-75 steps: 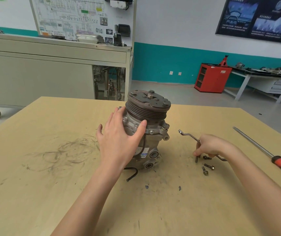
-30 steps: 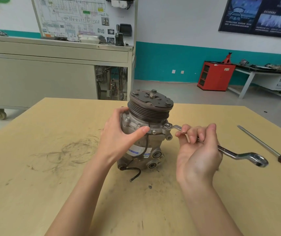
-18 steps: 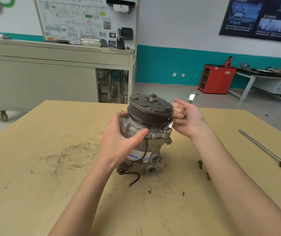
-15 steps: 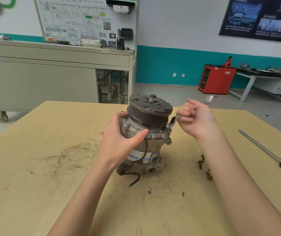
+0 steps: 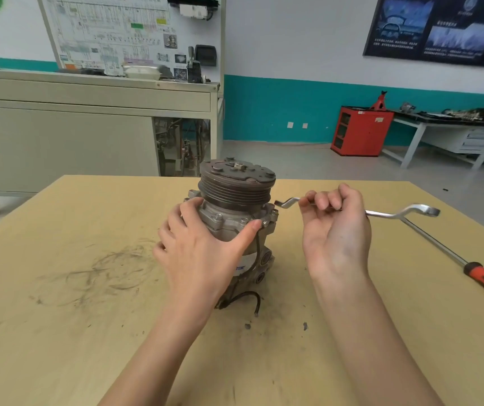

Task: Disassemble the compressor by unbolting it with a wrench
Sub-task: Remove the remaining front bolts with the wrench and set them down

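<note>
Pale wood worktop (image 5: 59,332) carries the compressor (image 5: 236,189), which stands upright on its end near the middle, pulley uppermost. The left hand (image 5: 199,256) grips its housing from 9 o'clock, fingers wrapped behind and thumb pressed across the front flange. At 3 o'clock of the compressor the right hand (image 5: 337,241) curls its fingers round the shank of a double-ring wrench (image 5: 396,213), held level above the worktop. One ring end sits just beside the pulley's rim; whether it touches a bolt cannot be told. A red-handled screwdriver (image 5: 454,259) lies at 4 o'clock, well apart.
</note>
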### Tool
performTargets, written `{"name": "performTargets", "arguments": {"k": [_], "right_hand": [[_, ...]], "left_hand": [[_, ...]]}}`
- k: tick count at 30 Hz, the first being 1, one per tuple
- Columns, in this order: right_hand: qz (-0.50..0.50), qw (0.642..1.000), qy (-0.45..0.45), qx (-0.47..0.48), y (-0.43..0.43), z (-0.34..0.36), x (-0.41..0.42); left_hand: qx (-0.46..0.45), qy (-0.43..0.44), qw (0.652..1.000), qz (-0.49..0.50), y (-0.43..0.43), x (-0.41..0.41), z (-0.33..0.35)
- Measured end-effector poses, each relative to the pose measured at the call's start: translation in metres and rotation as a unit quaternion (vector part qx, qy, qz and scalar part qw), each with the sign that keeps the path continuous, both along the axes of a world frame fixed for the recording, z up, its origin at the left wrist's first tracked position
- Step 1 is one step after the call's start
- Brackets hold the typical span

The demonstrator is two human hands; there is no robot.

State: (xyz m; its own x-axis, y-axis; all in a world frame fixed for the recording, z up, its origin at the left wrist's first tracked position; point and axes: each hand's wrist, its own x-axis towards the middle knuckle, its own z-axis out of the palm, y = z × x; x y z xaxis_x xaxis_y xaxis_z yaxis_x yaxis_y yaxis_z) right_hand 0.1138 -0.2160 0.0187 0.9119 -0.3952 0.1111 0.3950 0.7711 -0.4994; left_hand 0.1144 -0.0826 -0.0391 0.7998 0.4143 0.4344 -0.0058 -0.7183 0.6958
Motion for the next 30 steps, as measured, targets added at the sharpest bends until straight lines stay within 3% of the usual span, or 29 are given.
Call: {"name": "performTargets", "arguments": {"k": [5, 12, 14, 18, 20, 30], "right_hand": [[-0.014, 0.998, 0.019, -0.053, 0.012, -0.006, -0.002], [-0.070, 0.977, 0.003, -0.201, 0.053, -0.018, -0.017], [-0.066, 0.981, -0.007, -0.184, 0.053, -0.020, -0.018], [-0.032, 0.999, -0.029, -0.026, 0.028, -0.014, -0.010], [-0.010, 0.999, -0.047, 0.002, 0.025, -0.013, -0.008], [-0.097, 0.965, 0.036, -0.239, 0.025, -0.007, -0.009]], "left_hand": [[0.001, 0.001, 1.000, 0.004, -0.001, 0.000, 0.000], [0.004, 0.000, 1.000, 0.012, -0.002, -0.001, 0.001], [0.007, -0.002, 1.000, 0.013, -0.002, -0.001, 0.001], [0.021, -0.007, 1.000, 0.012, -0.001, 0.001, -0.001], [0.025, -0.011, 1.000, 0.015, -0.001, 0.002, -0.003], [0.044, 0.000, 0.999, 0.014, 0.000, -0.001, -0.001]]}}
